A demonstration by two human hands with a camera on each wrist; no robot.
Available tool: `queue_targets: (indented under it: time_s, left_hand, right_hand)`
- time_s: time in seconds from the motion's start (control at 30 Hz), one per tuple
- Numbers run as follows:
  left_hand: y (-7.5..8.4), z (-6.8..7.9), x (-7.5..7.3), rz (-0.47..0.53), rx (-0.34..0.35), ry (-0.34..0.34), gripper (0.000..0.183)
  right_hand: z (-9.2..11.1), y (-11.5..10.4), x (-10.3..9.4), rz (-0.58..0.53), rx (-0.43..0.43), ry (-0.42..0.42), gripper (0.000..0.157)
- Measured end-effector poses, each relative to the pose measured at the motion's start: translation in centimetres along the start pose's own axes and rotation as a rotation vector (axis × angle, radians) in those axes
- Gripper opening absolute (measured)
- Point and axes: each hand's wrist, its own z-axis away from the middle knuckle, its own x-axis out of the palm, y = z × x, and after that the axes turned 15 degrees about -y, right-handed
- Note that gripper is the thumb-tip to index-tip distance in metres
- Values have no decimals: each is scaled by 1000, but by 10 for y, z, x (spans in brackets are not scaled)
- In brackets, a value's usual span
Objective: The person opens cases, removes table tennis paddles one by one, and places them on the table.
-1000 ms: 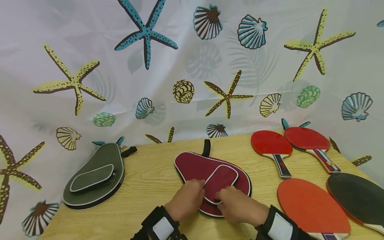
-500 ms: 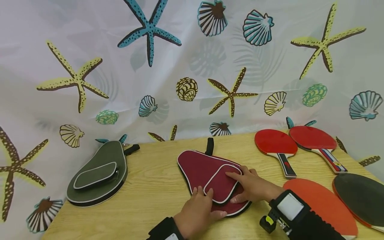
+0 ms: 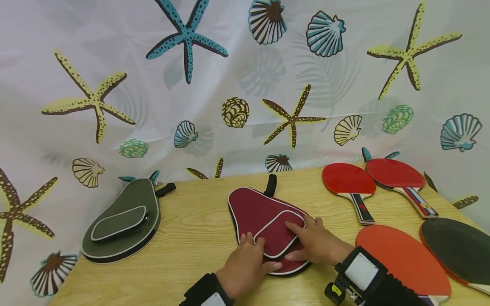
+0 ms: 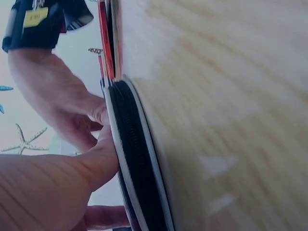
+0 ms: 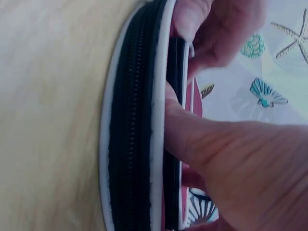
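A burgundy table tennis paddle case [image 3: 249,208] with white piping lies mid-table. Its pocket [image 3: 273,240] faces up, and a black strap [image 3: 271,185] sticks out at the back. My left hand [image 3: 245,265] rests at the case's near left edge, fingers over the pocket's border, thumb along the rim. From the right, my right hand [image 3: 317,241] lies spread on the wide end, its index finger on the pocket and its thumb low near the rim. Both wrist views show the black zipper [image 5: 132,96] running round the case's side wall.
A green paddle case [image 3: 126,216] lies at the left. On the right are two red paddles [image 3: 348,178] at the back, an orange-red paddle [image 3: 402,255] and a black-faced paddle [image 3: 455,246] nearer me. A patterned curtain [image 3: 229,63] hangs behind the wooden table [image 3: 183,246].
Both hands have left the pocket's lower edge and spread along the case's sides. Since half a second ago the case has turned slightly clockwise beneath them.
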Motion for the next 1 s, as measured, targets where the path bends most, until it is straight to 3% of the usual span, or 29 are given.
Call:
queue_targets:
  time_s: [0.3,0.47,0.8,1.0]
  left_hand:
    - [-18,2,-10,51,78,10,54]
    - [-28,-1,-13,93,107,-22,49]
    - [-36,-2,-20,70,137,-1,43]
    - [-47,-4,-18,-14,139,29,45]
  right_hand:
    - [2,-20,9,50,84,19,80]
    - [4,-30,13,52,105,21,77]
    - [9,-37,20,65,84,5,72]
    - [13,-38,19,33,28,-21,75]
